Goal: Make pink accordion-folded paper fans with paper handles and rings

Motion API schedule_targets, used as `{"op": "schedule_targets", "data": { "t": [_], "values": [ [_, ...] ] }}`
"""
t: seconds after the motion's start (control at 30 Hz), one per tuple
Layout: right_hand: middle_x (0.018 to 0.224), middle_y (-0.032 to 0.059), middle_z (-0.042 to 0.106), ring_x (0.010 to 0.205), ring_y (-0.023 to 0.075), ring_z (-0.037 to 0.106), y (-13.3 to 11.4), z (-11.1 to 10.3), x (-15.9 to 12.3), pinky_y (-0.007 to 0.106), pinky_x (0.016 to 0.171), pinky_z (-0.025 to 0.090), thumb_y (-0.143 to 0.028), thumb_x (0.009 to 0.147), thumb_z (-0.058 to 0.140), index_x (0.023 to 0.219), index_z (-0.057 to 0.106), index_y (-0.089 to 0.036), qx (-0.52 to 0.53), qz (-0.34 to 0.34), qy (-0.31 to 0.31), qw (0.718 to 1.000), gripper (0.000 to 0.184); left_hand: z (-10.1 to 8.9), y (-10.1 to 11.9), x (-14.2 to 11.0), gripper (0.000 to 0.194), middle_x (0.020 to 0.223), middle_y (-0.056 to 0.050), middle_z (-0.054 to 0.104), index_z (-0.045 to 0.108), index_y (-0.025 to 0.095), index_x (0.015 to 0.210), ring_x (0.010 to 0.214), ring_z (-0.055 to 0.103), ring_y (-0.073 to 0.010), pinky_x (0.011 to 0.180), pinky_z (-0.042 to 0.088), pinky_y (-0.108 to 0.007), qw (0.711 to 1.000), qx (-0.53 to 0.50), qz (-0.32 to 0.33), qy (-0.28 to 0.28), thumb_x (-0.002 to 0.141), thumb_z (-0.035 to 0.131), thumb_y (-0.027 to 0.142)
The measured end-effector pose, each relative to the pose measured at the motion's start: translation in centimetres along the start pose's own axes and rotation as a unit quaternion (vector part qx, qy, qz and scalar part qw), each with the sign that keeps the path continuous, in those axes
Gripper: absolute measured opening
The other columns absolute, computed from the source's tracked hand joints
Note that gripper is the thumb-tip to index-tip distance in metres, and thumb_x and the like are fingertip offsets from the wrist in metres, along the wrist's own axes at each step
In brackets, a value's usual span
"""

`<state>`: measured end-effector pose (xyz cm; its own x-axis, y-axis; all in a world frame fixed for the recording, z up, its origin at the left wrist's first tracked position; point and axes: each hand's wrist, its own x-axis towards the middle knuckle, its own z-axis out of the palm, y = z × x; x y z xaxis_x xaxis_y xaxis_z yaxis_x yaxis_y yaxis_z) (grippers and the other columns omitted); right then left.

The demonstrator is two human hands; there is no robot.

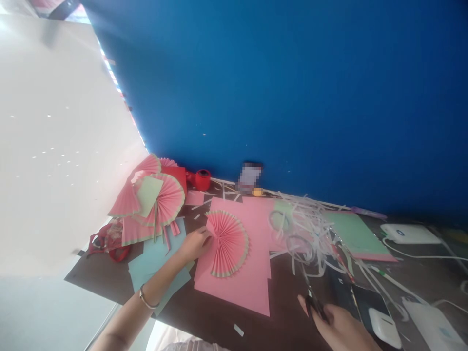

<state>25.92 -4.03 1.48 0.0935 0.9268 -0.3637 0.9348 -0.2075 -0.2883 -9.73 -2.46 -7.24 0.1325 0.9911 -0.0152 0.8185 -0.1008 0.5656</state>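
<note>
A pleated pink paper fan [230,243] with a pale green rim lies spread on pink sheets [241,295] in the middle of the table. My left hand [197,242] is closed at the fan's left edge, the fingertips pinching the folded paper there. At the lower right, my right hand [334,324] grips a pair of scissors [316,308] by the dark handles, blades pointing away from me. The scissors are apart from the fan. Light blue sheets [144,265] lie under my left forearm.
Finished-looking pink fans [170,200] pile up at the left, near a red tape roll [203,180]. Shredded white paper strips [309,229] heap right of centre. Beyond are a green sheet [351,229], a phone [369,297], a white earbud case [384,327] and cables. A blue wall [285,97] rises behind.
</note>
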Motion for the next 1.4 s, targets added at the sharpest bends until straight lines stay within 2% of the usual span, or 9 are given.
{"op": "schedule_targets", "data": {
  "t": [0.07, 0.1, 0.17, 0.23, 0.33, 0.4, 0.67, 0.93, 1.4],
  "values": [
    [0.051, 0.0043, 0.059, 0.050, 0.0203, 0.056, -1.4, 0.9, -0.3, 0.028, 0.048, 0.039, -0.064, 0.068, 0.049, 0.051, 0.052, -0.023, 0.073, -0.060, -0.117, 0.989, 0.044, 0.0, -0.1, 0.0, 0.022, 0.090, -0.005, 0.058, 0.063, 0.020, 0.090, 0.079, 0.059, -0.0161, 0.069, 0.043, -0.024, 1.000, 0.000, -0.001, 0.001, 0.084, 0.042, 0.017],
    [0.053, 0.0036, 0.059, 0.049, 0.0174, 0.054, -2.4, 1.7, -0.3, 0.026, 0.048, 0.038, -0.063, 0.069, 0.049, 0.054, 0.052, -0.022, 0.126, -0.096, -0.179, 0.971, 0.044, 0.0, -0.1, 0.0, 0.022, 0.090, -0.005, 0.058, 0.063, 0.020, 0.090, 0.079, 0.059, -0.0160, 0.069, 0.043, -0.024, 1.000, -0.001, -0.001, 0.001, 0.084, 0.042, 0.017],
    [0.054, 0.0022, 0.059, 0.045, 0.0117, 0.048, -4.9, 3.7, 0.0, 0.022, 0.043, 0.034, -0.065, 0.071, 0.047, 0.060, 0.052, -0.019, 0.236, -0.119, -0.324, 0.909, 0.047, 0.1, -0.2, 0.1, 0.022, 0.089, -0.005, 0.058, 0.062, 0.019, 0.089, 0.078, 0.059, -0.0156, 0.069, 0.043, -0.024, 1.000, -0.003, 0.001, 0.002, 0.084, 0.041, 0.018],
    [0.052, -0.0005, 0.056, 0.036, 0.0063, 0.037, -7.3, 6.2, 0.6, 0.019, 0.036, 0.023, -0.068, 0.073, 0.041, 0.068, 0.052, -0.018, 0.341, -0.098, -0.421, 0.835, 0.052, 0.1, -0.4, 0.1, 0.022, 0.088, -0.005, 0.058, 0.062, 0.019, 0.088, 0.077, 0.059, -0.0153, 0.068, 0.042, -0.024, 1.000, 0.000, 0.004, 0.002, 0.085, 0.041, 0.019],
    [0.054, -0.0026, 0.052, 0.038, 0.0053, 0.042, -10.1, 9.6, 1.3, 0.017, 0.033, 0.014, -0.073, 0.067, 0.045, 0.066, 0.047, -0.018, 0.480, -0.010, -0.451, 0.752, 0.055, 0.2, -0.5, 0.2, 0.021, 0.087, -0.004, 0.058, 0.062, 0.019, 0.087, 0.075, 0.059, -0.0153, 0.066, 0.042, -0.024, 1.000, 0.009, 0.006, -0.002, 0.085, 0.041, 0.021],
    [0.052, -0.0026, 0.050, 0.039, 0.0048, 0.042, -11.1, 10.9, 1.7, 0.016, 0.032, 0.010, -0.073, 0.068, 0.045, 0.064, 0.047, -0.017, 0.506, 0.014, -0.451, 0.735, 0.056, 0.2, -0.6, 0.2, 0.021, 0.088, -0.004, 0.058, 0.062, 0.019, 0.088, 0.076, 0.059, -0.0157, 0.067, 0.042, -0.024, 1.000, 0.009, 0.003, -0.007, 0.085, 0.042, 0.021],
    [0.051, 0.0000, 0.052, 0.038, 0.0037, 0.040, -12.1, 11.4, 2.6, 0.016, 0.033, 0.009, -0.069, 0.071, 0.048, 0.062, 0.051, -0.014, 0.507, 0.016, -0.437, 0.743, 0.055, -0.2, -0.4, 0.2, 0.022, 0.092, -0.004, 0.059, 0.062, 0.019, 0.092, 0.082, 0.059, -0.0167, 0.071, 0.042, -0.024, 1.000, -0.004, -0.003, -0.026, 0.084, 0.041, 0.020],
    [0.050, -0.0007, 0.052, 0.038, 0.0035, 0.039, -11.2, 11.6, 2.7, 0.016, 0.033, 0.009, -0.064, 0.074, 0.048, 0.064, 0.050, -0.015, 0.487, 0.015, -0.428, 0.761, 0.050, -0.5, -0.2, 0.2, 0.019, 0.084, -0.004, 0.057, 0.061, 0.018, 0.081, 0.072, 0.057, -0.0148, 0.064, 0.040, -0.023, 0.999, 0.007, -0.033, -0.023, 0.083, 0.042, 0.020],
    [0.051, -0.0022, 0.051, 0.038, 0.0045, 0.042, -11.2, 11.0, 2.7, 0.016, 0.033, 0.010, -0.061, 0.074, 0.050, 0.065, 0.047, -0.016, 0.476, -0.001, -0.417, 0.775, 0.046, -0.3, -0.6, 0.0, 0.019, 0.088, -0.004, 0.057, 0.061, 0.018, 0.085, 0.075, 0.058, -0.0156, 0.066, 0.041, -0.024, 0.999, -0.018, -0.020, -0.017, 0.083, 0.042, 0.020]
  ]
}}
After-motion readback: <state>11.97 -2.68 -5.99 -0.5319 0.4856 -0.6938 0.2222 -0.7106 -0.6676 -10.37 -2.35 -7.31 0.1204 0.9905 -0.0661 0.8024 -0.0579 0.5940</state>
